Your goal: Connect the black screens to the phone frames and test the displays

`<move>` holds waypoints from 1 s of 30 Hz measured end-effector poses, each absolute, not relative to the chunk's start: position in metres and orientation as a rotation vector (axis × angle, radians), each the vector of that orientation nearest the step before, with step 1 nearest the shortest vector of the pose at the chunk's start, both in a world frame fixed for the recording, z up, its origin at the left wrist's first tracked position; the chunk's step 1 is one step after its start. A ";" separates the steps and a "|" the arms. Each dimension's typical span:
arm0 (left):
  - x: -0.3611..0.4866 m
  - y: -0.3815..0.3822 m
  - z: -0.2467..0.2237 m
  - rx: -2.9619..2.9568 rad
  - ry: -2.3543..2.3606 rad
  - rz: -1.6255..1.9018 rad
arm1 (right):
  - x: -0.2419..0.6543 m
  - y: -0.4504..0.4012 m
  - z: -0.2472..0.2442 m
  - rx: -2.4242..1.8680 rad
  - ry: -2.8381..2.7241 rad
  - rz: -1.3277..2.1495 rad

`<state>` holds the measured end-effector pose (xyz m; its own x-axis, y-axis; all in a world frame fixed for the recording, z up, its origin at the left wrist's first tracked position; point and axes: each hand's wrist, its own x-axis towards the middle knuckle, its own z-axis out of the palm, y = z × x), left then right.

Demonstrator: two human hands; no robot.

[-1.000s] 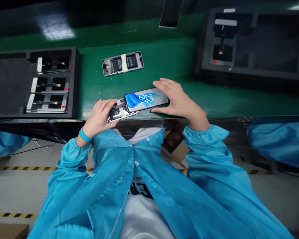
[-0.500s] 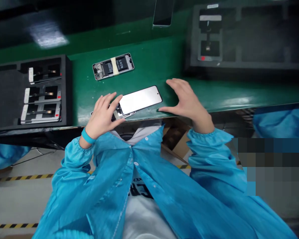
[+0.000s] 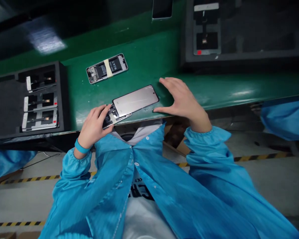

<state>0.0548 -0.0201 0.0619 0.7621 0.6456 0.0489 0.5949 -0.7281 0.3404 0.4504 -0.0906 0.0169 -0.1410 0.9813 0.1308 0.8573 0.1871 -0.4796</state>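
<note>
My left hand (image 3: 93,125) grips an opened phone body (image 3: 113,117) at the green bench's front edge, its fingers over the exposed internals. A phone display (image 3: 135,100) lies face up beside it, dark and grey, with a ribbon cable running into the body. My right hand (image 3: 182,98) hovers open just past the display's far end, its thumb and fingers spread and apparently not touching it. Farther back on the green bench (image 3: 144,56) lies a second opened phone frame (image 3: 106,68), its battery crossed by a strip of tape.
A black foam tray (image 3: 62,99) at the left holds three phone displays. Another black tray (image 3: 239,56) stands at the back right, and a dark phone (image 3: 161,8) lies at the top edge. Blue sleeves of co-workers (image 3: 284,116) show at the right, with striped floor markings below.
The display has gone from a lit blue clock screen to white, then to dark grey. My right hand has lifted off it, and my left hand has shifted lower on the phone body.
</note>
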 end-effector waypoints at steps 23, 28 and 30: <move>0.038 -0.005 0.059 2.562 0.839 0.252 | 0.450 -0.085 0.015 -1.620 -2.069 0.409; 0.036 -0.011 0.060 2.602 1.002 0.248 | 0.436 -0.065 0.024 -1.470 -2.195 0.499; 0.039 -0.016 0.062 2.591 1.050 0.223 | 0.429 -0.053 0.028 -1.441 -2.242 0.539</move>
<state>0.0393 -0.0158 0.0621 0.7153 0.6986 0.0189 0.6461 -0.6714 0.3632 0.4293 -0.0534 0.0277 -0.3752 0.9167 0.1373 0.7542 0.3881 -0.5297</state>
